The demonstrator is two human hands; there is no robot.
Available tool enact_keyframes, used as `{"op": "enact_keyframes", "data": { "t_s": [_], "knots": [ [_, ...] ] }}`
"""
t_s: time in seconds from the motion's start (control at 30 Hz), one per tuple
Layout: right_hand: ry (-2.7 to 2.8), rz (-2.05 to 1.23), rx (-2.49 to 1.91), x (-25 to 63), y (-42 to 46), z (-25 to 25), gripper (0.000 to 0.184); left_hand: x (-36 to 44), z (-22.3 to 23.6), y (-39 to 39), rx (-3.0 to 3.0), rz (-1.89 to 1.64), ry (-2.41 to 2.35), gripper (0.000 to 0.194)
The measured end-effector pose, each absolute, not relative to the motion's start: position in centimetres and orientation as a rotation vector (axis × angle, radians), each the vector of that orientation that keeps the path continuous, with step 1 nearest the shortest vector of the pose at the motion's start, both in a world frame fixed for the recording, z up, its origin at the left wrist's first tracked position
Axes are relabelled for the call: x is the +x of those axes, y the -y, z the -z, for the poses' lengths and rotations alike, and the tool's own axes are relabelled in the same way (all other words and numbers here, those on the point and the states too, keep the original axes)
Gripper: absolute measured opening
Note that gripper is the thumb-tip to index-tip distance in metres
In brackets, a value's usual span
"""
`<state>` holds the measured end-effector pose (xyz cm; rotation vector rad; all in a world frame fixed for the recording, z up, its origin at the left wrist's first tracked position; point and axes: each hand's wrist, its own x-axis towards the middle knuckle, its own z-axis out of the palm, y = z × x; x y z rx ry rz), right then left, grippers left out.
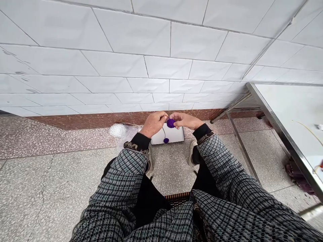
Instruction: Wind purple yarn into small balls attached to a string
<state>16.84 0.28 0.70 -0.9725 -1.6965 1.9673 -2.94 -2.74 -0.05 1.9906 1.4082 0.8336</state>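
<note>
Between the fingers of my right hand [186, 120] is a small purple yarn ball [171, 123]. My left hand [154, 123], just to its left, pinches a thin dark strand of yarn [164, 132] between thumb and fingertips. That strand runs down to a second, smaller purple yarn ball [166, 140], which shows against the white box or tray [178, 135] below my hands. From this height I cannot tell whether the lower ball hangs or rests there.
Left of the tray lies a ball of white yarn [118, 130] beside clear plastic [129, 133]. A white-tiled wall [156, 67] rises in front. At the right stands a metal-edged table [290, 111], with dark cloth [300, 176] beneath it. My shoes [193, 153] flank the tray.
</note>
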Motion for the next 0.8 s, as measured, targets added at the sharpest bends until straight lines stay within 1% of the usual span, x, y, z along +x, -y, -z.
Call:
{"op": "enact_keyframes", "data": {
  "t_s": [0.1,0.23,0.33,0.4,0.47,0.53,0.63,0.7,0.8],
  "knots": [
    [1.329,-1.967,-0.878,16.7,-0.5,-1.1,0.026,-2.4,0.6,2.6,1.881,-0.771,-1.430,0.023],
    [1.048,-1.854,-0.931,16.3,-1.2,-0.9,0.023,-1.2,1.0,3.0,1.966,-0.704,-1.237,0.021],
    [1.093,-1.687,-1.146,16.0,-1.6,-0.3,0.020,-0.6,0.8,3.6,2.105,-0.713,-1.127,0.020],
    [1.190,-1.553,-1.313,15.9,-1.6,0.2,0.024,-0.7,0.5,3.7,2.165,-0.750,-1.129,0.020],
    [1.335,-1.489,-1.403,15.8,-1.4,0.4,0.027,-1.1,0.3,3.6,2.190,-0.800,-1.187,0.020],
    [1.518,-1.530,-1.403,15.9,-1.1,0.3,0.027,-1.7,0.2,3.3,2.201,-0.827,-1.253,0.021],
    [1.700,-1.767,-1.284,16.1,-0.4,-0.3,0.026,-2.6,0.4,2.7,2.204,-0.813,-1.309,0.021],
    [1.673,-1.928,-1.157,16.3,-0.1,-0.6,0.027,-2.9,0.5,2.3,2.182,-0.798,-1.348,0.020],
    [1.445,-1.998,-0.995,16.5,-0.2,-0.9,0.026,-2.9,0.6,2.0,2.115,-0.800,-1.433,0.020]
  ]
}}
